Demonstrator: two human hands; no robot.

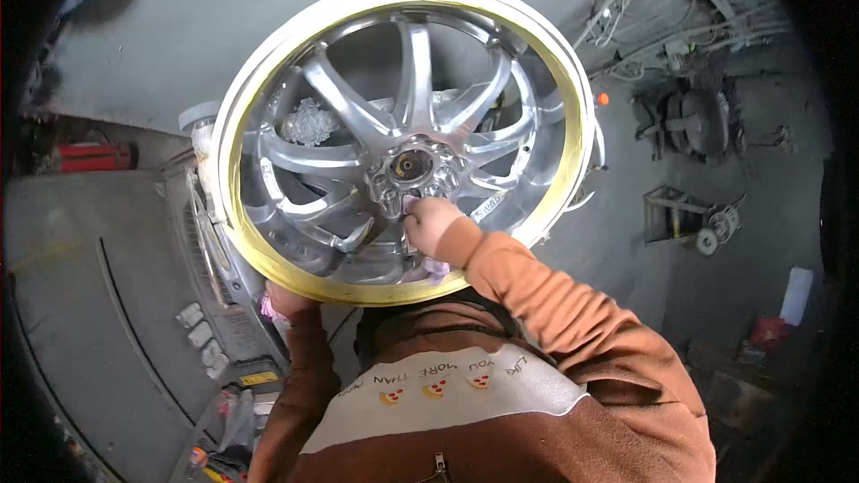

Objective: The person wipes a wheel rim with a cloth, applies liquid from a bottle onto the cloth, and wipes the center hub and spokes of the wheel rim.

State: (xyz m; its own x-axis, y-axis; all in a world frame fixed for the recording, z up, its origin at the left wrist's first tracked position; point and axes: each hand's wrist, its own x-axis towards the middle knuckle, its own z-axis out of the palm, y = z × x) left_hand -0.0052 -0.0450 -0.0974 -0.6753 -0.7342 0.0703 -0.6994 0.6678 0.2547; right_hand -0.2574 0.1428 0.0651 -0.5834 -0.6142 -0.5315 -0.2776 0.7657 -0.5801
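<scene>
A multi-spoke metal wheel (pixel 416 72) with a polished face and a yellow-edged rim fills the middle of the view. My right hand (pixel 432 225) reaches over the rim and is closed on a pink cloth (pixel 410 204), which touches the hub just below its centre hole. Part of the cloth also shows below that hand. Under the wheel's lower left edge is my left hand (pixel 288 300), beside some pink material (pixel 268 308); the rim hides its fingers.
A bench (pixel 237 277) with a slatted surface stands at the left, with small pale blocks (pixel 201 338) beyond it. A red cylinder (pixel 94 157) lies at the far left. Cables (pixel 658 0), a dark machine (pixel 693 121) and a metal frame (pixel 671 216) occupy the right side.
</scene>
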